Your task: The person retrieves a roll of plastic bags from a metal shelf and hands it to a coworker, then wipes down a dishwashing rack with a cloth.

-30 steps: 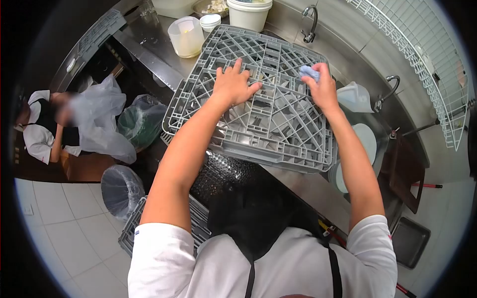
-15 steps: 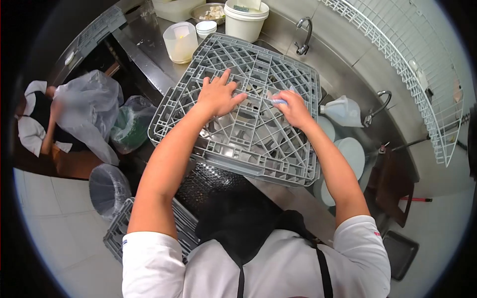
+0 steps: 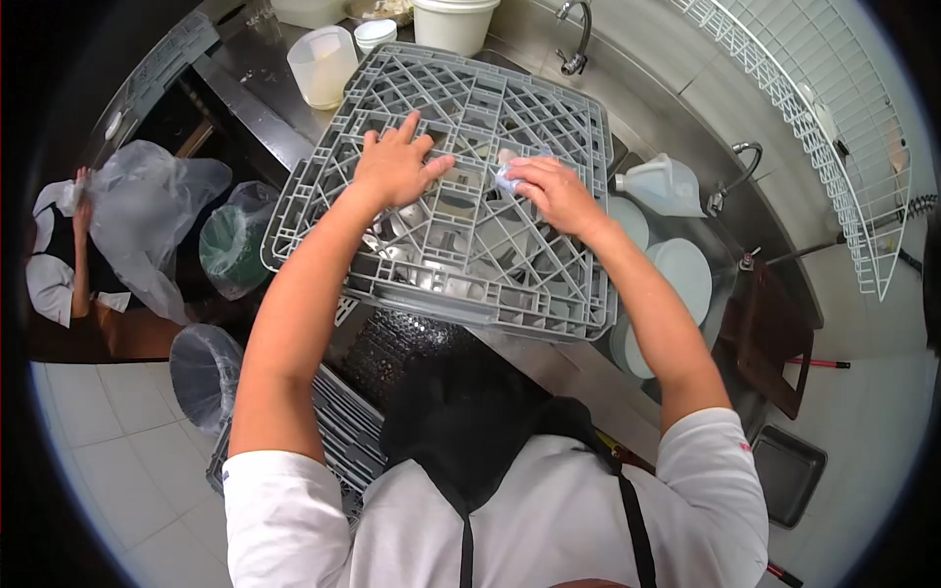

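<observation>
A grey plastic dish rack (image 3: 431,302) lies in front of me across the sink, its lattice face upward. My left hand (image 3: 394,171) rests on the lattice with its fingers spread, holding nothing. To the right of it, my right hand (image 3: 559,194) is closed round a small white-and-blue wad (image 3: 506,179) and presses it against the bars; I cannot tell just what the wad is. Pale dishes or cups show through the gaps under the lattice, too broken up by the bars to make out.
White plates (image 3: 681,279) stand in the sink on the right, below a translucent jug (image 3: 665,186) and a tap (image 3: 735,176). Behind the rack are a clear container (image 3: 321,71) and a white bucket (image 3: 455,24). At left, a person handles a plastic bag (image 3: 147,225).
My right hand has slid the wad left along the bars. The left hand keeps its place on the rack. The camera view has shifted, and the person at left has raised the plastic bag.
</observation>
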Demonstrator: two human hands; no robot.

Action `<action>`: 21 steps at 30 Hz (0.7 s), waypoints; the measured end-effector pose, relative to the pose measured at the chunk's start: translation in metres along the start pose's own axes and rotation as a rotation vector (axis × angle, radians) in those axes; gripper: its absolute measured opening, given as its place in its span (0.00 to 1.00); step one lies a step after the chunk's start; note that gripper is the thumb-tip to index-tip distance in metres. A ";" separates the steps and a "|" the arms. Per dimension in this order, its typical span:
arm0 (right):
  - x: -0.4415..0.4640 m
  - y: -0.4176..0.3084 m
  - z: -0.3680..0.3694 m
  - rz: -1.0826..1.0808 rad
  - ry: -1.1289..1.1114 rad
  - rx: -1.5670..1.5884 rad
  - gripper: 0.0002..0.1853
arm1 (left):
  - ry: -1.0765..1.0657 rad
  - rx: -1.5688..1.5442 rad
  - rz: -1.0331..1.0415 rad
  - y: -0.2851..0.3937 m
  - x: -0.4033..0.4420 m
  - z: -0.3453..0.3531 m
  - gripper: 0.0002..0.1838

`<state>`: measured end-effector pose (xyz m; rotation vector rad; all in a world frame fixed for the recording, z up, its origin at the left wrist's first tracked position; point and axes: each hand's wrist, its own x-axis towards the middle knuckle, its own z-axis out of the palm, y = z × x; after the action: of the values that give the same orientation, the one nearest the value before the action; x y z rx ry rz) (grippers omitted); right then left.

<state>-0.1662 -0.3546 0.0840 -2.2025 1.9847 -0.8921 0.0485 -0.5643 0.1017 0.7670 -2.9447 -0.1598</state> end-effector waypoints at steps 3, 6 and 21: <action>-0.017 -0.003 -0.015 0.028 -0.024 -0.105 0.19 | -0.005 -0.007 -0.002 -0.001 0.000 -0.001 0.34; -0.031 0.006 -0.028 0.079 -0.033 -0.152 0.18 | -0.012 0.001 0.012 -0.002 0.000 0.000 0.35; -0.012 -0.013 -0.049 0.189 -0.477 -0.146 0.20 | 0.006 0.012 0.015 -0.005 0.002 0.006 0.35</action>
<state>-0.1761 -0.3246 0.1259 -2.0002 2.0130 -0.1774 0.0485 -0.5685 0.0948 0.7446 -2.9480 -0.1394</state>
